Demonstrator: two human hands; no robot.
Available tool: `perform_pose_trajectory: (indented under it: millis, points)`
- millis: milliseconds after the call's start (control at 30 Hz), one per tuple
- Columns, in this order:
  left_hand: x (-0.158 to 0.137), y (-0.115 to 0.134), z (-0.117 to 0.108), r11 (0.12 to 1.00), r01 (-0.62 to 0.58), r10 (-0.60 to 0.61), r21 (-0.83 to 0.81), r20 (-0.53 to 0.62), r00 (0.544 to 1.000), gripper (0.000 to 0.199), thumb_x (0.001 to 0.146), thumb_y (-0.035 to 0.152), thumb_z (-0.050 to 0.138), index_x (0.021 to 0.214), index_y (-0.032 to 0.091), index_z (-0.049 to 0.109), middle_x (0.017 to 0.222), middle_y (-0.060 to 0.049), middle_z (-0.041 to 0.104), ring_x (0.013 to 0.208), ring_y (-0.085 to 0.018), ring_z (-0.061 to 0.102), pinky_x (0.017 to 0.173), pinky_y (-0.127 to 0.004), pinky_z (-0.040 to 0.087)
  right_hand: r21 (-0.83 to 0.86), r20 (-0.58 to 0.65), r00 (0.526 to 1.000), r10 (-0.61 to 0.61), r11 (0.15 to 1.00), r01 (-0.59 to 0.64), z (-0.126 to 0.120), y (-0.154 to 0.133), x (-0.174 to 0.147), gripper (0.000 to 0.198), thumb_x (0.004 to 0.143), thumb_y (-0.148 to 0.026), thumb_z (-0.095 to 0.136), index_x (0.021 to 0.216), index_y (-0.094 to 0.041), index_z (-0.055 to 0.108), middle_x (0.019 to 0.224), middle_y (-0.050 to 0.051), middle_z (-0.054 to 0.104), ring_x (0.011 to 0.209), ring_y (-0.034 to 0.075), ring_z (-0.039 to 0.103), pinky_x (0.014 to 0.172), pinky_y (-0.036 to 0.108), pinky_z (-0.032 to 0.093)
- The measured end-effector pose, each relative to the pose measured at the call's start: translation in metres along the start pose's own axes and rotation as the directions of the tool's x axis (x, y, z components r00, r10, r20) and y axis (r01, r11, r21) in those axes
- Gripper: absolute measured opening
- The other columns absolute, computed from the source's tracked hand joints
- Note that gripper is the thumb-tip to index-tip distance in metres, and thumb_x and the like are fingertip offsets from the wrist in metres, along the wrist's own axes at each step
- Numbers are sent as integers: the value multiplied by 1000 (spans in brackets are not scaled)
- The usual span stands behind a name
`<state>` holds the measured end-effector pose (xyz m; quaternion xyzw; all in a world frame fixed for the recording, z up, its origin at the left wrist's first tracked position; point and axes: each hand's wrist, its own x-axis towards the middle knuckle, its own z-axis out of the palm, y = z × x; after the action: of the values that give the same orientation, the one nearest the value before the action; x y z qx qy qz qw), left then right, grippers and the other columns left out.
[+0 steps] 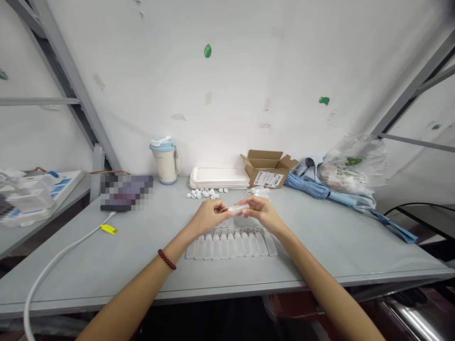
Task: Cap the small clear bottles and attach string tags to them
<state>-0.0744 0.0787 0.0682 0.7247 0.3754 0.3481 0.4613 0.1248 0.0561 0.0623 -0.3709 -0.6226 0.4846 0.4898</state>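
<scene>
Above the middle of the table, my left hand (pixel 210 215) and my right hand (pixel 261 212) meet at a small translucent plastic bottle (pixel 240 207), held sideways. The fingers of my right hand pinch its body. My left fingers are closed at its white neck end, where a thin pale strand shows. Just below my hands lies a row of several similar bottles (pixel 227 247), side by side, with white curved loops at their top ends. Behind my left hand are several loose small white caps (pixel 204 193). Behind my right hand, more small clear pieces (pixel 259 191) lie together.
At the back stand a tumbler (pixel 165 161), a stack of white trays (pixel 220 178) and an open cardboard box (pixel 269 170). A folded blue umbrella (pixel 320 189) and a plastic bag (pixel 351 166) lie right. A phone (pixel 130 192) with a white cable (pixel 64 251) is left.
</scene>
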Motion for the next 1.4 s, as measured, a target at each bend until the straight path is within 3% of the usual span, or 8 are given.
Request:
perform_pose_trajectory:
  millis: [133,267,400,500,633,767,1067,1400]
  points:
    - [-1,4,-1,998,34,-26,-52,148,989,37,75,48,59,61,14,57,55,1,53,53,-10,50,52,-23,42,5,23,1000,-22,1000,22,0,0,0,17,70,-24,73,86,-19,67,91,5,70,74,16,65,63,28,49]
    - [-2,5,-3,968,175,-117,-180,293,949,46,77,56,54,64,12,61,56,-1,55,47,-10,50,49,-24,42,47,35,999,-42,998,40,-1,-1,-1,13,67,-21,74,78,-20,67,93,4,70,79,15,64,68,28,50]
    - [-3,5,-5,943,235,-140,-236,361,922,45,77,55,56,65,12,62,56,-1,55,47,-9,49,49,-24,42,36,42,998,-39,999,37,-1,-3,-2,14,65,-19,75,76,-20,66,92,3,70,84,16,64,73,30,50]
    - [-3,4,-5,967,174,-112,-184,305,946,39,74,50,61,63,13,59,57,0,54,49,-9,49,50,-23,41,19,53,998,-21,1000,20,-1,-5,-2,15,66,-22,75,79,-20,67,90,4,70,78,16,64,67,30,50]
    - [-2,4,-1,998,43,-39,-35,118,992,30,70,42,66,61,14,56,57,3,51,53,-9,46,51,-22,37,-29,61,998,19,999,-17,0,-9,-3,17,72,-27,71,86,-18,69,80,4,69,65,14,63,61,28,48]
    - [-3,5,1,993,-27,27,113,4,1000,23,68,36,67,65,14,61,62,2,54,58,-10,46,55,-23,37,-36,42,999,8,999,-7,0,-8,-2,17,72,-28,71,86,-18,69,79,3,69,65,14,63,61,28,48]
    - [0,3,-1,992,93,-73,-83,222,972,44,80,54,50,68,13,62,65,-4,61,57,-12,53,52,-23,45,34,6,998,-62,997,62,-2,0,1,15,68,-24,74,80,-19,67,97,6,69,73,14,63,65,29,50]
    - [-3,4,3,997,-20,17,71,42,999,30,72,44,62,78,15,66,73,-2,61,64,-14,54,56,-23,46,-13,3,1000,14,1000,-14,-1,-6,-1,20,71,-31,72,86,-18,69,79,4,70,62,14,62,60,28,49]
